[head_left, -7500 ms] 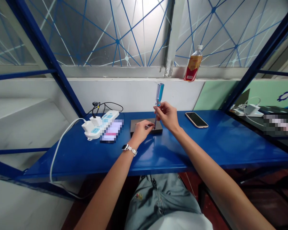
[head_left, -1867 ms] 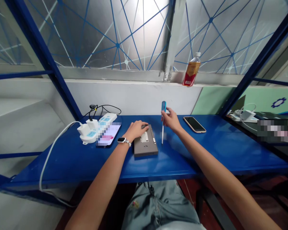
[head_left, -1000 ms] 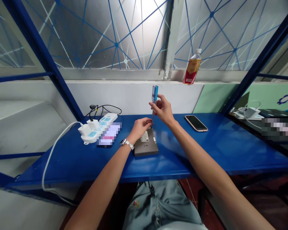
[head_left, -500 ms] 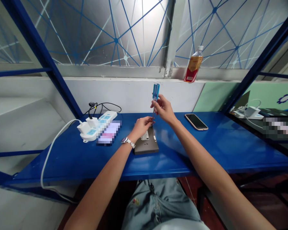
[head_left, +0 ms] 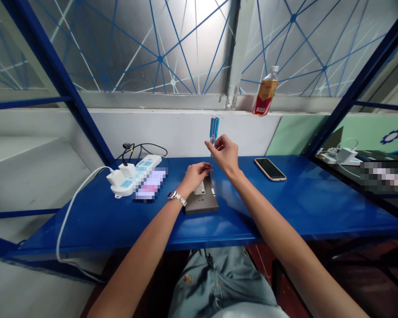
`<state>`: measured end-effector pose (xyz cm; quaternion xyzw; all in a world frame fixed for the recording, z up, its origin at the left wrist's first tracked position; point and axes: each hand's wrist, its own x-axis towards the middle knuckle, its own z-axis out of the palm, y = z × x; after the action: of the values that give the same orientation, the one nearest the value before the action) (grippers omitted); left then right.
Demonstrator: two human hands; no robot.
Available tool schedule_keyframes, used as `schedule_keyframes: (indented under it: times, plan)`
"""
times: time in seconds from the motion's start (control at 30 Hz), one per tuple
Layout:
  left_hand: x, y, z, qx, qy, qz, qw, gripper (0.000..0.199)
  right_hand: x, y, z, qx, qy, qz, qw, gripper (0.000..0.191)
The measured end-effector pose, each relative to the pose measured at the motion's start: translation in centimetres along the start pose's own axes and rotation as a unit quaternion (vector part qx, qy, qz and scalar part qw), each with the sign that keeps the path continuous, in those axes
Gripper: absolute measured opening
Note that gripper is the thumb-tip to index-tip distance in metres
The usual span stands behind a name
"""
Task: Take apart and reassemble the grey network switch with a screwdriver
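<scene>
A screwdriver with a blue handle stands nearly upright over a flat grey metal box. My right hand is closed on it where the handle meets the shaft, thumb and fingers pinching. Lower down, the fingertips of my left hand close around the shaft near its tip, and that hand rests over the far part of the box. The tip itself is hidden behind the fingers. On the box's upper face a white label shows, partly covered by my left hand.
Left of the box lie a lit phone and a white power strip with plugs and cables. A dark-screened phone lies to the right on the blue table. A bottle stands on the ledge behind.
My right hand has shifted slightly down and left, its fingers turned around the screwdriver. The left hand and the box stay almost where they were.
</scene>
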<state>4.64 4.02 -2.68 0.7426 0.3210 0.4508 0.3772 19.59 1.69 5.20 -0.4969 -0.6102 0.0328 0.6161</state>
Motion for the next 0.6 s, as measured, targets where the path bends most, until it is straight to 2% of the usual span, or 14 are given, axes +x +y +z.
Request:
schedule_keyframes:
  times: [0.1, 0.3, 0.5, 0.6]
  plan:
    - [0.01, 0.06, -0.01, 0.010, 0.004, 0.000, 1.000, 0.023, -0.12, -0.18, -0.26, -0.019, -0.013, -0.007, 1.000, 0.039]
    - [0.04, 0.13, 0.07, -0.014, -0.012, 0.009, 1.000, 0.025, -0.13, 0.18, -0.59, 0.020, -0.045, -0.021, 0.999, 0.040]
    - [0.00, 0.29, 0.05, -0.033, -0.018, -0.001, 0.999, 0.024, 0.05, 0.70, -0.85, 0.083, -0.110, 0.005, 0.990, 0.040]
    - [0.00, 0.17, 0.04, -0.026, -0.010, -0.002, 1.000, 0.023, 0.02, 0.64, -0.85, 0.099, -0.101, 0.019, 0.990, 0.042]
